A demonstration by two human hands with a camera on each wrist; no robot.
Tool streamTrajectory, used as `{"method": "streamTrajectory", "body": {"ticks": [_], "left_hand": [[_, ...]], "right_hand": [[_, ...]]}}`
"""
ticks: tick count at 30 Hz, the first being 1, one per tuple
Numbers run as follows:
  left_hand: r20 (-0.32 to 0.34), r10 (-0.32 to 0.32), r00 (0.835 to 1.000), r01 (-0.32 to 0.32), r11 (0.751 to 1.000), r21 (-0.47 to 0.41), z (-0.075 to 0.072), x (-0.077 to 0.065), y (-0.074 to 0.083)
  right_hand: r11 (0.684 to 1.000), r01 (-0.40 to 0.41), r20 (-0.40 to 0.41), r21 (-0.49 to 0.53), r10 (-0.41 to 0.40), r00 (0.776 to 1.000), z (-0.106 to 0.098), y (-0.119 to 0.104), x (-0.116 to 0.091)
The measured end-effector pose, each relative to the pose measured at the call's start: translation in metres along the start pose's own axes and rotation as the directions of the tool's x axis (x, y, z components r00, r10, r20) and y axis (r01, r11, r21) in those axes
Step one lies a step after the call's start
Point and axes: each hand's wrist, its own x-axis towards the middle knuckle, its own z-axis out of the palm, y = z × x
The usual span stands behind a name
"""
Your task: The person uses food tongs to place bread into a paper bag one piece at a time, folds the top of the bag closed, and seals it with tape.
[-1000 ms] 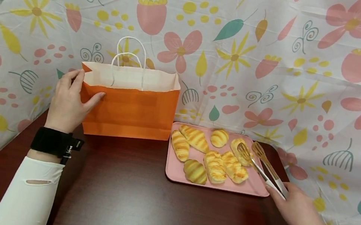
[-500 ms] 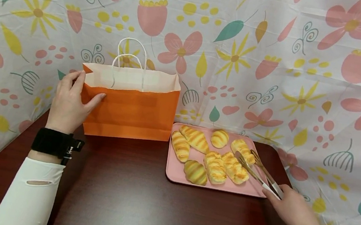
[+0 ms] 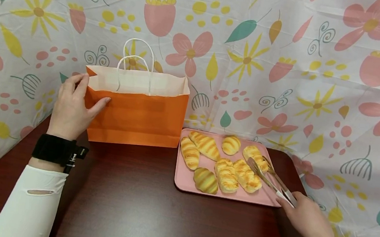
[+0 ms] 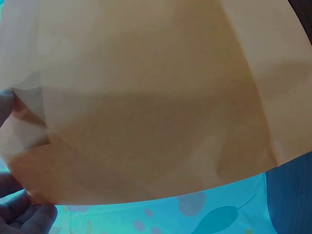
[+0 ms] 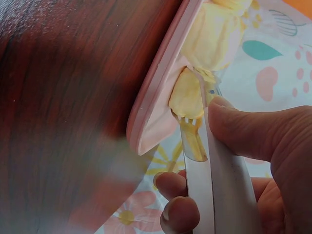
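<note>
An orange paper bag (image 3: 136,118) with a white inside and white handles stands upright, its mouth spread. My left hand (image 3: 72,108) grips its left side, thumb on the front panel and fingers at the side edge. In the left wrist view, the bag's orange-brown paper (image 4: 146,122) fills most of the picture. My right hand (image 3: 309,218) holds metal tongs (image 3: 275,186) with white grips. Their tips straddle a bread roll (image 3: 255,157) at the tray's back right. In the right wrist view, the tongs (image 5: 197,185) have a tip at either side of that roll (image 5: 187,95).
The pink tray (image 3: 182,181) carries several other breads: two long rolls (image 3: 204,146), a round bun (image 3: 231,145), a greenish bun (image 3: 205,181) and two twisted loaves (image 3: 226,176). Brown table (image 3: 122,205) lies in front. A floral cloth (image 3: 234,72) hangs close behind.
My right hand has moved slightly left and up, bringing the tongs down around the back-right bread roll, their arms nearer together. The left hand and bag have stayed in place.
</note>
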Motion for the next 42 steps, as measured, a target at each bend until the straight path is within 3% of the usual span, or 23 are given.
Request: {"method": "streamTrajectory", "body": {"ticks": [21, 28, 35, 38, 42], "left_hand": [[-0.003, 0.009, 1.000, -0.009, 1.000, -0.011, -0.002, 0.000, 0.001], [-0.017, 0.028, 0.999, -0.028, 1.000, -0.013, 0.000, 0.001, -0.001], [-0.004, 0.020, 1.000, -0.020, 1.000, -0.011, -0.002, 0.001, 0.001], [0.001, 0.016, 1.000, -0.016, 1.000, -0.010, -0.002, 0.001, 0.001], [0.002, 0.018, 1.000, -0.018, 1.000, -0.013, -0.003, 0.001, 0.000]], "right_hand": [[1.000, 0.001, -0.016, -0.011, -0.001, 1.000, -0.003, -0.001, 0.001], [0.997, 0.058, -0.119, -0.045, -0.063, 0.991, -0.005, -0.004, 0.001], [0.994, 0.106, -0.118, 0.003, -0.105, 0.987, -0.016, -0.011, 0.001], [0.986, 0.165, -0.179, 0.007, -0.162, 0.970, -0.020, -0.015, 0.003], [0.956, 0.288, -0.313, -0.060, -0.292, 0.904, -0.028, -0.021, 0.010]]}}
